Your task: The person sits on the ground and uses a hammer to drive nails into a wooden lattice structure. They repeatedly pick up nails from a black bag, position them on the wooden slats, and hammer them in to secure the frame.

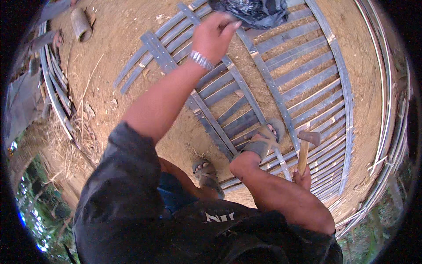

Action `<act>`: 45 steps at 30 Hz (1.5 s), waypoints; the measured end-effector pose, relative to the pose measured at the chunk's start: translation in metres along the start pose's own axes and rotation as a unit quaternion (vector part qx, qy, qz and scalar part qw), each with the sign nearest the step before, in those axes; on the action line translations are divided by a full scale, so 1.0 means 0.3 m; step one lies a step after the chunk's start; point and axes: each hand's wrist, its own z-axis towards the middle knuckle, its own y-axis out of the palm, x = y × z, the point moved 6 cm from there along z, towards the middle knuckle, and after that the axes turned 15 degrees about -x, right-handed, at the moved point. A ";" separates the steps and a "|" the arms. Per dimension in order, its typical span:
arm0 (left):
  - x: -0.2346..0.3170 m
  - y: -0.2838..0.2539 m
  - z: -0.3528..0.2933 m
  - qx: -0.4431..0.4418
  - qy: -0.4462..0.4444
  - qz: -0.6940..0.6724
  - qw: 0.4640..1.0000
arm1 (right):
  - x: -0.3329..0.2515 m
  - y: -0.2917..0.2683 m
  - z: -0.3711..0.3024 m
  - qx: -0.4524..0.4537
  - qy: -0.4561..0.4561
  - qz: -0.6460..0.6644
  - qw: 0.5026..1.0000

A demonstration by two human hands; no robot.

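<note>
My left hand (212, 40), a metal-banded watch (201, 60) on its wrist, is raised over the far part of a slatted frame (266, 72). Its thumb and fingers are drawn together; whatever may be between them is hidden. Just beyond the fingers lies a crumpled black plastic bag (259, 13). At the lower right, my right hand (302, 177) grips the wooden handle of a hammer (309, 138), its dark metal head uppermost. The frame has grey flat strips fixed across longer rails, with pale marks at several joints. One sandaled foot (263, 143) rests on the frame.
My other sandaled foot (208, 178) stands on the dirt ground beside the frame. A short hollow tube (81, 25) lies at the far left. Long strips (55, 83) are heaped along the left, and long thin poles (387, 149) curve along the right.
</note>
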 end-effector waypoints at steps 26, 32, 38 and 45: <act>-0.173 0.257 -1.068 0.212 -0.571 -0.251 0.753 | -1.020 0.859 0.585 -0.180 -0.390 -0.365 0.826; -0.226 0.326 -1.098 0.241 -0.540 -0.268 0.761 | -0.995 0.847 0.611 -0.190 -0.348 -0.333 0.856; -0.234 0.338 -1.103 0.235 -0.554 -0.323 0.730 | -0.984 0.847 0.607 -0.185 -0.359 -0.286 0.869; -0.188 0.280 -1.078 0.198 -0.580 -0.286 0.737 | -0.963 0.833 0.612 -0.167 -0.331 -0.299 0.879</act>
